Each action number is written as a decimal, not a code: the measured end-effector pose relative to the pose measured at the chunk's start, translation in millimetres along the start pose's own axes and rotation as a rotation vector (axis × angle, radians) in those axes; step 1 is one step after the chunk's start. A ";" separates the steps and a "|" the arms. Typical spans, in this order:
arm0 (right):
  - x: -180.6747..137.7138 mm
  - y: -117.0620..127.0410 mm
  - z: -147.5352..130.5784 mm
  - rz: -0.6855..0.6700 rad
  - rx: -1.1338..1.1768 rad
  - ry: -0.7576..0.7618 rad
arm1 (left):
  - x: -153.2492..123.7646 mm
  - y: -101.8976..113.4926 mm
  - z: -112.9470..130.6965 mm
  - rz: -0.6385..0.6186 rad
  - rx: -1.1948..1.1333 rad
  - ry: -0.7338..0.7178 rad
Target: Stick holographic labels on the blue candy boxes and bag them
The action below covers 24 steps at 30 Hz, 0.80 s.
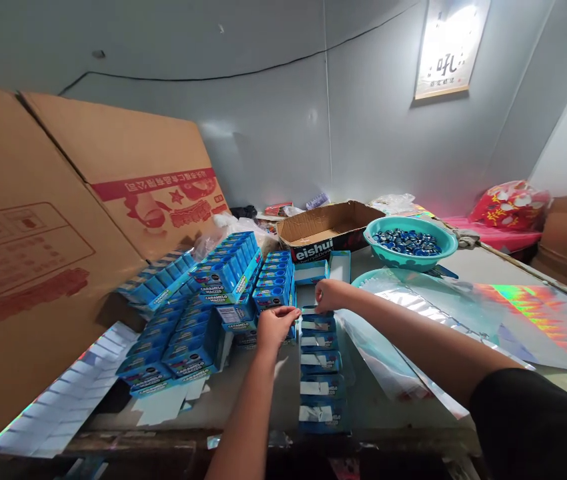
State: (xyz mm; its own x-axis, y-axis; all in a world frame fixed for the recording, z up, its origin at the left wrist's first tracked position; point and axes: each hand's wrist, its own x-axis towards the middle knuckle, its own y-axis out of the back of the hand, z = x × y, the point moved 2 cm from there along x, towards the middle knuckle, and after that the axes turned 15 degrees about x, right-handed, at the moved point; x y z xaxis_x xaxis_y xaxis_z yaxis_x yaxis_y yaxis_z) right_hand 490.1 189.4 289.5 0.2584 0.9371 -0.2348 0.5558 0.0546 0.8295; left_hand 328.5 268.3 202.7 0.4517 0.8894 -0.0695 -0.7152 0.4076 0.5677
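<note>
A column of small blue boxes [319,363] lies in front of me, each with a pale strip across its face. At its far end, my left hand [276,327] is pinched just left of the column, fingertips together. Across from it, my right hand [332,296] is curled closed over the farthest box [311,310], its fingertips bent down. Whatever either hand has between its fingers is too small or hidden to make out. Left of my left hand stand stacked blue display cartons [273,280] of small boxes, lettered "CARAMELO MACIZO".
More display cartons [191,340] stand at left, beside a large cardboard box [163,173]. A low cardboard tray [308,230] sits behind the hands. A turquoise basin [408,261] of shiny blue pieces is at right. Clear plastic film [388,360] and iridescent sheets [533,320] cover the right side.
</note>
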 end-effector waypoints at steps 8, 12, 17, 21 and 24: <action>5.9 -6.8 32.5 -0.046 0.143 -0.079 | -19.9 -10.1 3.0 0.028 0.212 -0.101; -2.8 -10.5 24.0 -0.056 0.183 -0.032 | -27.0 -11.7 -0.5 0.045 0.151 -0.185; -32.9 3.2 23.5 0.079 0.078 0.064 | -52.7 -13.4 -27.6 0.036 0.015 -0.218; -94.7 29.4 56.8 0.269 -0.021 0.100 | -87.3 -10.5 -63.8 -0.031 -0.023 -0.157; -149.6 42.6 95.4 0.328 -0.066 0.051 | -98.2 -7.0 -90.1 -0.020 -0.033 -0.048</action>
State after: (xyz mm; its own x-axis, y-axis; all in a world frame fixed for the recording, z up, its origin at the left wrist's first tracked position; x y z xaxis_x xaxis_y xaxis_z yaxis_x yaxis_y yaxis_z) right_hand 550.5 18.6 311.7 0.3740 0.9244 0.0747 0.3965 -0.2321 0.8882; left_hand 241.0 196.7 131.7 0.4906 0.8705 -0.0400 -0.7227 0.4321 0.5394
